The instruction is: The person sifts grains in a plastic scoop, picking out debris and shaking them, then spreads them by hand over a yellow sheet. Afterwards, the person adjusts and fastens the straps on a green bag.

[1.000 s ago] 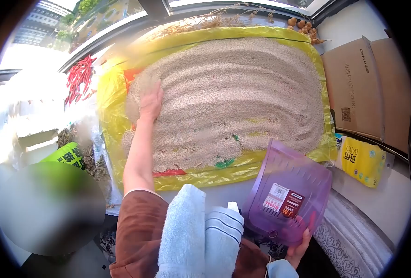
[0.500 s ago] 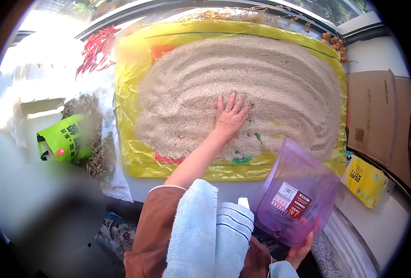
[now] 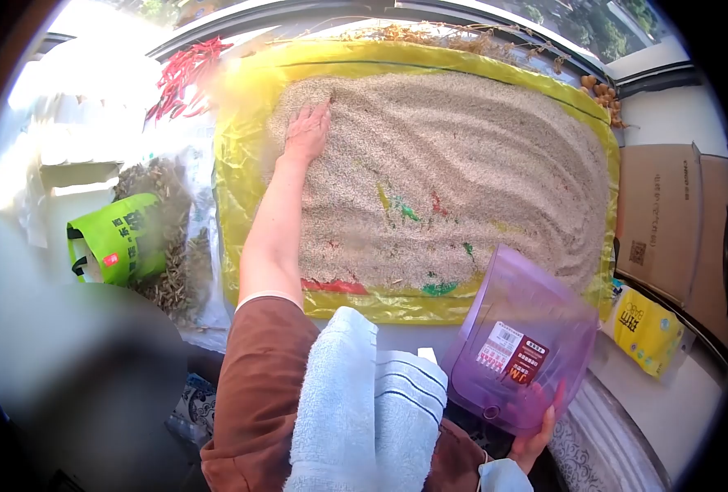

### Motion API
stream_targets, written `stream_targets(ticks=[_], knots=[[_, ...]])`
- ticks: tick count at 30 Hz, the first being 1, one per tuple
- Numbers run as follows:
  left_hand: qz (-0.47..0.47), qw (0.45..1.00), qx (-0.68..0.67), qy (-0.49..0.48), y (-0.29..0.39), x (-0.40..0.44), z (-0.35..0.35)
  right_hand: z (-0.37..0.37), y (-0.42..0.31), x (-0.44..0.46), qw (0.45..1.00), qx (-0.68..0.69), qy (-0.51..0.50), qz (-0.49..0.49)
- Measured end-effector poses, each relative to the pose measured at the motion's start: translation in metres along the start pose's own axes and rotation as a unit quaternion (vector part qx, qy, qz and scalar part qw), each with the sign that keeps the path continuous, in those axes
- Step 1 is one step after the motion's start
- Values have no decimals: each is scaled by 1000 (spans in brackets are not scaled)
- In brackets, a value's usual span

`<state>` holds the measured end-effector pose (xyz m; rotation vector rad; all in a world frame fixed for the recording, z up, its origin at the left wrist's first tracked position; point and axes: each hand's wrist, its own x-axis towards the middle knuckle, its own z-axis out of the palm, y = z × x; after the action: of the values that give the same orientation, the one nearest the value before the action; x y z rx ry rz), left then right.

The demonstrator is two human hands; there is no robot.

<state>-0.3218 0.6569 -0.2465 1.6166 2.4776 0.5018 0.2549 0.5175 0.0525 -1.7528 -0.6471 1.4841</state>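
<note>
My left hand (image 3: 307, 133) lies on a wide spread of pale grain (image 3: 462, 156), near its far left corner. The fingers are stretched out, the tips partly sunk in the grain. Under the grain is a yellow plastic sheet (image 3: 249, 176), whose red and green print shows through in thin spots. At the lower right, my right hand (image 3: 536, 439) grips the near edge of a see-through purple plastic container (image 3: 503, 312) with a label on its side. The container is tilted and overlaps the sheet's front edge. Some right-hand fingers show blurred through the plastic.
Red chillies (image 3: 187, 78) lie at the far left. A green bag (image 3: 122, 238) sits beside dried brown pieces (image 3: 175, 283) on clear plastic. To the right stand a cardboard box (image 3: 659, 221) and a yellow packet (image 3: 647, 328). A light blue towel (image 3: 372, 402) hangs in front of me.
My left hand has swept from the middle of the grain to its far left, leaving new ridges and baring more coloured print. The right hand and purple container have barely moved.
</note>
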Motion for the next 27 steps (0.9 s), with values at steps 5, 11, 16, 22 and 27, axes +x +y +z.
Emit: stream_targets(ticks=[5,11,16,22,27], knots=[[-98,989,76,-77,32,-61,-39,5,-5,2,1000,11,-25,-2],[-81,987,94,-101,80,-178,-34,0,0,9,999,17,-46,5],[-39,989,50,-133,125,-229,-19,-9,7,14,999,16,-48,-4],[2,988,44,-151,146,-152,2,-24,8,14,999,25,-19,-7],[34,999,34,15,138,-29,31,-35,10,10,999,42,4,-8]])
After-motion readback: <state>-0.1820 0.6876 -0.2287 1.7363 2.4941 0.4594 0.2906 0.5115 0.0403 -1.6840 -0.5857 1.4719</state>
